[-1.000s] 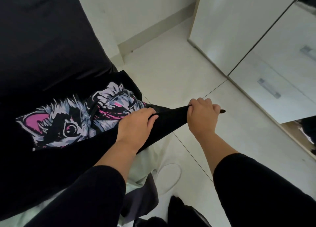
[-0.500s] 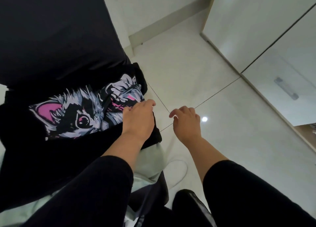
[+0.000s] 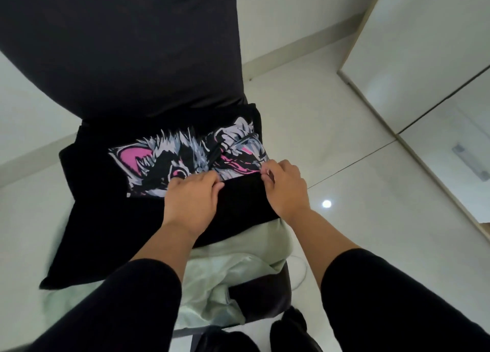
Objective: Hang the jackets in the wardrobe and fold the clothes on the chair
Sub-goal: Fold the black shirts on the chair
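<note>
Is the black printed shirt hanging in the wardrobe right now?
No, the black printed shirt lies on the chair under both hands.

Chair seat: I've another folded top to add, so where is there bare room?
Hardly any. The black shirt, both hands and pale green cloth cover the chair; only its dark front right corner shows. Bare floor lies between chair and wardrobe.

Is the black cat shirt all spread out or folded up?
Partly folded: black cat shirt has a plain flap over its print, held by left hand and right hand.
</note>
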{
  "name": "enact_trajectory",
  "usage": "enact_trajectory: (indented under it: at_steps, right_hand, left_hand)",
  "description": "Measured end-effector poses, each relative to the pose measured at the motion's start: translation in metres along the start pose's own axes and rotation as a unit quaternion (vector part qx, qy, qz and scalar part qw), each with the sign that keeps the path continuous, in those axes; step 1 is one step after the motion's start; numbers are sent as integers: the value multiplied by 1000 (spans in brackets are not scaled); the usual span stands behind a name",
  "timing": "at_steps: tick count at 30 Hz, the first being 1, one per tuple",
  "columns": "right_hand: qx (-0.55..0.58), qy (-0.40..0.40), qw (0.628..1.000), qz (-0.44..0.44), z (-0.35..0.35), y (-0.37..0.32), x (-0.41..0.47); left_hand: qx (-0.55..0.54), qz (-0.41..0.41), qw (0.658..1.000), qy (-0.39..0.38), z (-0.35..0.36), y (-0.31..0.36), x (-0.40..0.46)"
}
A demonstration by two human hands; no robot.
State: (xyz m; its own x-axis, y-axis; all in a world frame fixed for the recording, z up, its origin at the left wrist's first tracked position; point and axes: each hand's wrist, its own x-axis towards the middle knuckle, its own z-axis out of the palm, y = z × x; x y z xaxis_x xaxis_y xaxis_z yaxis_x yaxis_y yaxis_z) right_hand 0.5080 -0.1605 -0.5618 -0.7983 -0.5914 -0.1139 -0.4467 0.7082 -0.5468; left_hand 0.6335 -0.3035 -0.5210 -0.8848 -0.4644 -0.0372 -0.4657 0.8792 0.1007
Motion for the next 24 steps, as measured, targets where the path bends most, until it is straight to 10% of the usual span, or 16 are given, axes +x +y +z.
enact_trajectory:
  at_steps: [9,24]
  right_hand:
    - [-69,119,989,-53,23,-44,-44]
    - [-193,-38,958,-207,59,-92,-105]
  left_hand:
    - [-66,-166,983,39,0,-30,-68]
    - [-126,-476,870,8,-5,-109,-162]
